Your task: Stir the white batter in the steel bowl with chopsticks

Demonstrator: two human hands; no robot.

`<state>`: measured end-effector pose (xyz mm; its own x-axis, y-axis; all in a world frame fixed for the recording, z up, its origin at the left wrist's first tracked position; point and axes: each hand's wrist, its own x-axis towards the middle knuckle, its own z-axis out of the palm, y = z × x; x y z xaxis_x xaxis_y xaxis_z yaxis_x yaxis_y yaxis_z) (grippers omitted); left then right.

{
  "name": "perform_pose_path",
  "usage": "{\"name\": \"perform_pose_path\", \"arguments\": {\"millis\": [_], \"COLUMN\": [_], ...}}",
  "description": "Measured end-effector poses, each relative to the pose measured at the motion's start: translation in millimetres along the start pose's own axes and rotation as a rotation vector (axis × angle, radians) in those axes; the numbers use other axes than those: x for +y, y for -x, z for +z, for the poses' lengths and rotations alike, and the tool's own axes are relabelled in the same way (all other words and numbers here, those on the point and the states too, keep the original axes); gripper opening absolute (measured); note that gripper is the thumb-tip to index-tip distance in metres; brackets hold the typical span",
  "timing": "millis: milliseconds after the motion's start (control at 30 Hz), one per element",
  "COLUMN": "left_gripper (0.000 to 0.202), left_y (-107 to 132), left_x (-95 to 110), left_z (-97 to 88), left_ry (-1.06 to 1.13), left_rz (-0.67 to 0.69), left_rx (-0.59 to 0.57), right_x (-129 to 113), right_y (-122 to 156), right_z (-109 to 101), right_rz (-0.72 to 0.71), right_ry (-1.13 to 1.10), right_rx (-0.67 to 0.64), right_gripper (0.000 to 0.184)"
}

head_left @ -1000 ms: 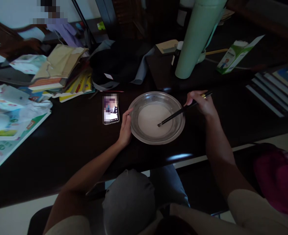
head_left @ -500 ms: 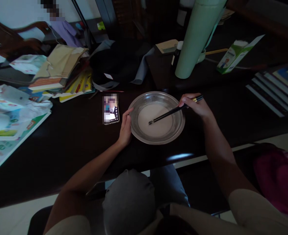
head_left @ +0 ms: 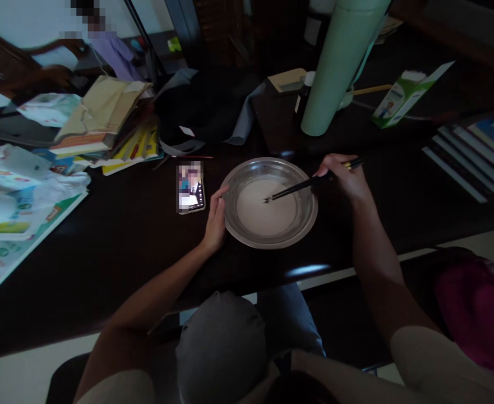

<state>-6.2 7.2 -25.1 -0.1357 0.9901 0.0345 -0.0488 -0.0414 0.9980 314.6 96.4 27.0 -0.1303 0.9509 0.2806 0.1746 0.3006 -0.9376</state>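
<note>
A round metal bowl (head_left: pixel 304 223) with a pale, whitish mixture in it sits on the dark table (head_left: pixel 124 235) in front of me. My left hand (head_left: pixel 215 220) rests against the bowl's left rim, fingers curved along it. My right hand (head_left: pixel 344 176) is closed on a pair of dark chopsticks (head_left: pixel 301 187), just past the bowl's right rim. The chopsticks slant down and left, and their tips sit in the mixture near the bowl's middle.
A lit phone (head_left: pixel 190 189) lies left of the bowl. Stacked books and papers (head_left: pixel 99 126) crowd the left; more books (head_left: pixel 474 151) lie at right. A tall pale-green cylinder (head_left: pixel 335 67), a small carton (head_left: pixel 402 95) and dark cloth (head_left: pixel 204 109) stand behind.
My right hand has swung the chopsticks round inside the bowl; their tips went from lower right to left, then up to the middle. The left hand stayed on the rim.
</note>
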Motion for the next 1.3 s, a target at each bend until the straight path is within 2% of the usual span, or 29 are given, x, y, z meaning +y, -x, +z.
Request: {"name": "perform_pose_path", "arguments": {"millis": [67, 200, 300, 400, 567, 633, 767, 833, 933, 1000, 1133, 1300], "left_gripper": [0.059, 0.055, 0.054, 0.053, 0.054, 0.055, 0.055, 0.055, 0.057, 0.057, 0.055, 0.055], "left_y": [-0.5, -0.9, -0.5, -0.1, -0.2, -0.3, -0.2, -0.2, -0.2, -0.1, 0.1, 0.2], "left_x": [-0.6, -1.5, -1.3, -0.9, -0.3, -0.3, -0.6, -0.5, 0.0, 0.4, 0.1, 0.0], "left_z": [-0.2, -1.1, -1.3, -1.0, -0.3, 0.0, 0.0, -0.3, -0.6, -0.4, 0.2, 0.1], "left_ry": [0.012, -0.015, -0.035, -0.042, -0.025, -0.019, -0.021, -0.025, -0.032, -0.029, -0.014, -0.009], "left_rz": [-0.002, 0.015, 0.007, 0.006, 0.005, -0.003, -0.005, 0.004, 0.007, 0.001, 0.003, -0.004], "left_rx": [-0.005, -0.013, -0.010, -0.003, 0.003, 0.006, 0.004, 0.006, 0.006, 0.006, 0.000, -0.003], "right_x": [-0.2, -1.9, 0.1, 0.7, -4.1, -2.6, 2.4, 1.5, -2.1, -2.7, -0.7, -3.2], "right_y": [0.3, 0.2, -0.9, -0.7, 0.9, 0.4, -0.2, 0.3, 0.5, -0.1, -0.6, 0.8], "right_z": [-1.1, 1.7, 1.4, -0.9, 1.5, 1.4, -1.3, -0.7, 2.2, 2.7, 0.0, 1.8], "right_rz": [0.002, 0.014, -0.004, 0.003, 0.032, 0.028, 0.042, 0.037, 0.026, 0.021, 0.029, 0.031], "right_ry": [-0.031, 0.036, 0.037, -0.024, 0.026, 0.042, -0.031, -0.038, 0.017, 0.045, -0.015, 0.031], "right_rx": [0.000, -0.172, -0.095, 0.006, -0.157, -0.138, -0.009, -0.048, -0.172, -0.153, -0.007, -0.153], "right_gripper": [0.043, 0.040, 0.036, 0.041, 0.041, 0.038, 0.042, 0.044, 0.040, 0.038, 0.043, 0.041]}}
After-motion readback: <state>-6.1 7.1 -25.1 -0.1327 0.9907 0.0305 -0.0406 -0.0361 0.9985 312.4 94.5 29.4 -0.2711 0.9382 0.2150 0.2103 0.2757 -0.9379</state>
